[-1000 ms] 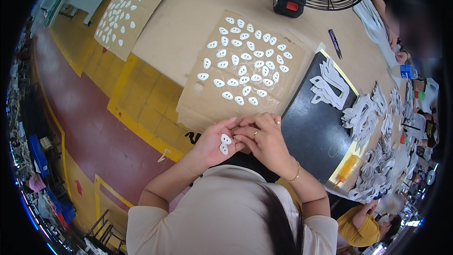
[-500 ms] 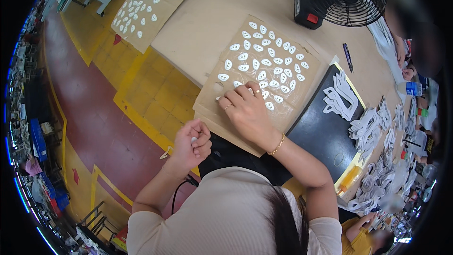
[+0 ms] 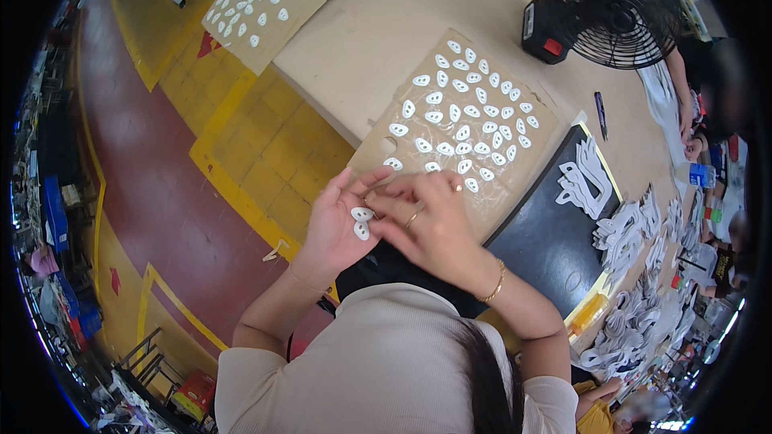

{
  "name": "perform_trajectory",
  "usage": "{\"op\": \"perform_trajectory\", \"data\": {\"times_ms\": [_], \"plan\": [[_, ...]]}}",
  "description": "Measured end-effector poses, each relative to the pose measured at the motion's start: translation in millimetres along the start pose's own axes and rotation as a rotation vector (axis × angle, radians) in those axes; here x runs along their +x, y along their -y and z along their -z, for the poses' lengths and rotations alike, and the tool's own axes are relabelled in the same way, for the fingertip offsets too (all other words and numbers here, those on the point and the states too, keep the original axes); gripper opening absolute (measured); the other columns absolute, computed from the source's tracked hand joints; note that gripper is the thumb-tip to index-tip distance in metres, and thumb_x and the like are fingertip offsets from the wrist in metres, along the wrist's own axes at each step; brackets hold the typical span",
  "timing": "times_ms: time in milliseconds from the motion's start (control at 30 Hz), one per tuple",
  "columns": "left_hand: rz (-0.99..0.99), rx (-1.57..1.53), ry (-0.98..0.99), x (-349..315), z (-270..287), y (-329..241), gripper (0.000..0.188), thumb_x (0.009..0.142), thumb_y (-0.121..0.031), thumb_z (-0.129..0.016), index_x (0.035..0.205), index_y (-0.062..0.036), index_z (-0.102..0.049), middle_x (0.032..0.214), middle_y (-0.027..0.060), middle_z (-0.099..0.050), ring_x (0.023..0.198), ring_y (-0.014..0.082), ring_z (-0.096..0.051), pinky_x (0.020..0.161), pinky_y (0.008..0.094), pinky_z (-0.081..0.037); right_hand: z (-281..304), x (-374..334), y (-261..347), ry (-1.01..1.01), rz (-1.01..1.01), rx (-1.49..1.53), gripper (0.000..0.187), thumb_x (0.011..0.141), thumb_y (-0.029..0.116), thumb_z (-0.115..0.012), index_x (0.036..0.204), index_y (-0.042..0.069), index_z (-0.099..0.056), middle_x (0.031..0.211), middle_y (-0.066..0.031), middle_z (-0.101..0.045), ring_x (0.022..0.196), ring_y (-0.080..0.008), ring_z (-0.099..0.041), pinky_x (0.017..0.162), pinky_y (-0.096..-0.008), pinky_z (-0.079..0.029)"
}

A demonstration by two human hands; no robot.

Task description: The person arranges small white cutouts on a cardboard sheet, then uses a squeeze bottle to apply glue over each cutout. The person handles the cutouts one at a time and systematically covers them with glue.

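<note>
Cardboard sheet [image 3: 494, 201], landmark: on worktop [image 3: 338, 72], bearing scattered white two-holed pieces [image 3: 454, 112].

Palm pieces [image 3: 361, 230], two, white, two-holed: in the left palm by the sheet's near edge, close together; upper long axis roughly crosswise, lower more fore-and-aft.

Left hand [image 3: 328, 223]: grip spread, palm up.

Right hand [image 3: 438, 225]: at the sheet's near edge, fingers bent leftward; palm pieces just left of its thumb tip; cannot tell whether the grip pinches anything.

Black board [image 3: 551, 229]: right of sheet.
</note>
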State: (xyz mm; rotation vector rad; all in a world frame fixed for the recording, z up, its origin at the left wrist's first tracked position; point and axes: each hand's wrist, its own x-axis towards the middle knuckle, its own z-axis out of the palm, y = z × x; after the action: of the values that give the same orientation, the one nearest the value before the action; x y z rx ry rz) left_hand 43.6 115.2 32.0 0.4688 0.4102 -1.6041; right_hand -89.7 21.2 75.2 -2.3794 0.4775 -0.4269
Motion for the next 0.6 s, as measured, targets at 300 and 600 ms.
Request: {"op": "perform_trajectory", "data": {"times_ms": [300, 600], "plan": [[0.11, 0.085, -0.148, 10, -8, 29, 0.05, 0.097, -0.043, -0.029, 0.122, -0.0036, -0.049, 0.12, 0.0165, -0.054, 0.105, 0.0258, -0.055, 0.089, 0.0393, -0.045, -12, -28, -6, -0.018, -0.051, -0.058, 0.017, 0.071, 0.014, -0.072, 0.087, 0.012, -0.067, 0.093, 0.0, -0.057, 0.087, -0.0195, -0.05, 0.081, -0.0367, -0.033], [0.174, 0.178, 0.057, 11, 24, 18, 0.037, 0.096, -0.036, -0.036, 0.089, -0.005, -0.056, 0.052, 0.0006, -0.035, 0.042, 0.0129, -0.036, 0.043, 0.0269, -0.032, 20, -55, -54, -0.333, -0.256, -0.101, 0.019, 0.072, 0.002, -0.068, 0.09, 0.006, -0.064, 0.079, -0.0076, -0.06, 0.069, -0.0245, -0.058, 0.062, -0.0347, -0.047]]}}
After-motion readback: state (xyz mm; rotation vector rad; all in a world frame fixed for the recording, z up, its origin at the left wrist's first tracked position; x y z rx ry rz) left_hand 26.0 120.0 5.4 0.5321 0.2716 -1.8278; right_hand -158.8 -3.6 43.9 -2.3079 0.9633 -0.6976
